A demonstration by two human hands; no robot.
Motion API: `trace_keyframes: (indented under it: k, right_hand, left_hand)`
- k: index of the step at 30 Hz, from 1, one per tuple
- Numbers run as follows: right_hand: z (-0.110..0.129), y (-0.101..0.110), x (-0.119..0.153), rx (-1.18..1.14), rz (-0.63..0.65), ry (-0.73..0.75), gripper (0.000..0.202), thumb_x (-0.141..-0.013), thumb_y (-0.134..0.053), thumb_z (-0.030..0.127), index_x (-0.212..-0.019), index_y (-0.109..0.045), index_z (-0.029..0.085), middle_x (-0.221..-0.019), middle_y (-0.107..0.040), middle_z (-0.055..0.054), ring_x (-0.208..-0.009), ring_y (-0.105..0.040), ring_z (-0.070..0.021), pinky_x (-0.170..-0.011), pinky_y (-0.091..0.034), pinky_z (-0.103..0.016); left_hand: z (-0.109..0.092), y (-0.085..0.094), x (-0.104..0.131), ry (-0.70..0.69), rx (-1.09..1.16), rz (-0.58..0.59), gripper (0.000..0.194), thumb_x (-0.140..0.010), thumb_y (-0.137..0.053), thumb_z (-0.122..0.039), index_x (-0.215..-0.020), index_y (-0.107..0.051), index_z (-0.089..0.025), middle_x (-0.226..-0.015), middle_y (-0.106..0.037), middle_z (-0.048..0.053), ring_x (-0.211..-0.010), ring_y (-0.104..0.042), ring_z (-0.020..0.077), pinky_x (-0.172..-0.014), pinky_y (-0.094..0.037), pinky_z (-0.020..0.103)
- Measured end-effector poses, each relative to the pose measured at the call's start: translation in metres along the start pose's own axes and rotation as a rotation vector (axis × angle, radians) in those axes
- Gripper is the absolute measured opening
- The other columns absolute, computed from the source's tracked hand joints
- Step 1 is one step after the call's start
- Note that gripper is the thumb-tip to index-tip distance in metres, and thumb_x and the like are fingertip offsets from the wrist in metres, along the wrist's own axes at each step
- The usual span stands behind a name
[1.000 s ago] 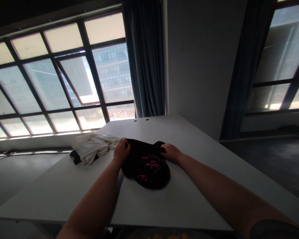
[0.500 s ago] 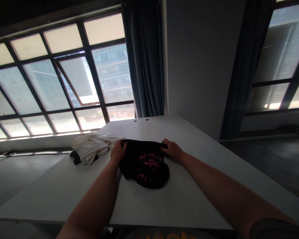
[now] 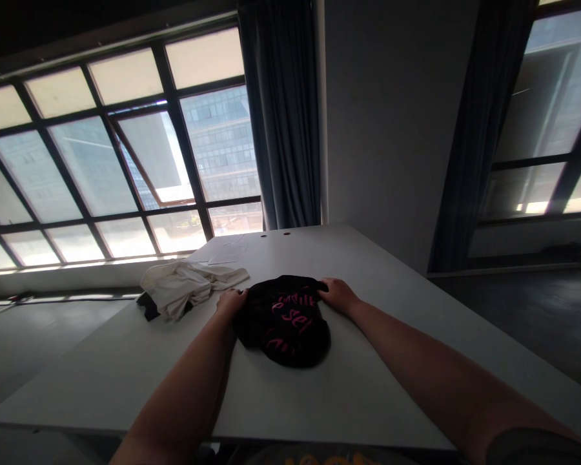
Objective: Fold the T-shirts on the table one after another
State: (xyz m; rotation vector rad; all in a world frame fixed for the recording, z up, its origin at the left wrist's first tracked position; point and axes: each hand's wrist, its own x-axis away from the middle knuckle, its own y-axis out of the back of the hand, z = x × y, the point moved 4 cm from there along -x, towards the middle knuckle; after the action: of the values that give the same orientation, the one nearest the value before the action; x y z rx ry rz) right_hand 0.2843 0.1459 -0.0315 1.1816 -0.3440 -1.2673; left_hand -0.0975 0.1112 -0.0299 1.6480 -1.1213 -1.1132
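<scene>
Black cloth (image 3: 283,329) with pink lettering lies bunched on white table (image 3: 363,381), near side, between the two hands. Left hand (image 3: 231,302) grips its upper left edge, fingers closed on the fabric, thumb toward the cloth. Right hand (image 3: 339,296) pinches the upper right corner, fingertips partly hidden by the fabric, so exact finger spacing there can't be told. Top edge of the cloth arches between the hands; rounded lower part rests flat on the tabletop. Cream cloth (image 3: 174,287) with a black part sits crumpled to the left, beyond the left hand and near it, not held. Pale sheet (image 3: 228,252) lies farther back, two small dark holes (image 3: 286,234) near the far edge. Behind: window (image 3: 91,165) with one tilted pane, blue curtain (image 3: 290,123), plain wall (image 3: 392,123).
</scene>
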Motion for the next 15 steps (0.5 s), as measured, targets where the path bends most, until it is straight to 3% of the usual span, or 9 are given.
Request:
trace_keyframes:
  k: [3,7,11,15]
  right_hand:
    - [0.002,0.002,0.0,-0.012,-0.04,-0.005,0.02,-0.095,-0.058,0.031,-0.102,-0.071,0.017,-0.1,-0.075,-0.01,-0.091,-0.068,-0.0219,-0.082,-0.044,-0.029]
    - [0.007,0.0,0.003,-0.123,-0.02,0.055,0.02,-0.095,-0.056,0.032,-0.107,-0.066,0.019,-0.095,-0.074,-0.006,-0.083,-0.066,-0.0187,-0.077,-0.042,-0.027]
    - [0.011,-0.008,0.008,-0.199,0.135,0.131,0.03,-0.087,-0.064,0.027,-0.117,-0.062,0.02,-0.104,-0.075,-0.006,-0.09,-0.067,-0.019,-0.081,-0.044,-0.026]
    - [0.012,-0.009,0.009,-0.208,0.134,0.17,0.034,-0.084,-0.058,0.018,-0.117,-0.063,0.02,-0.109,-0.074,-0.007,-0.097,-0.067,-0.0205,-0.086,-0.045,-0.028]
  left_hand:
    - [-0.005,0.0,0.0,0.015,-0.002,0.022,0.05,-0.102,-0.041,-0.057,-0.095,-0.076,-0.021,-0.127,-0.073,0.019,-0.123,-0.066,0.0353,-0.097,-0.048,0.041]
    - [-0.012,-0.001,0.002,0.003,0.021,0.067,0.048,-0.101,-0.044,-0.056,-0.098,-0.077,-0.021,-0.112,-0.078,0.017,-0.11,-0.071,0.0324,-0.088,-0.05,0.036]
    - [-0.015,-0.001,0.004,-0.005,0.037,0.077,0.045,-0.102,-0.045,-0.051,-0.099,-0.077,-0.02,-0.113,-0.078,0.017,-0.11,-0.071,0.0314,-0.089,-0.05,0.035]
    - [-0.016,0.0,0.006,-0.014,0.055,0.071,0.043,-0.103,-0.044,-0.048,-0.096,-0.077,-0.021,-0.11,-0.078,0.017,-0.11,-0.071,0.0325,-0.089,-0.05,0.037]
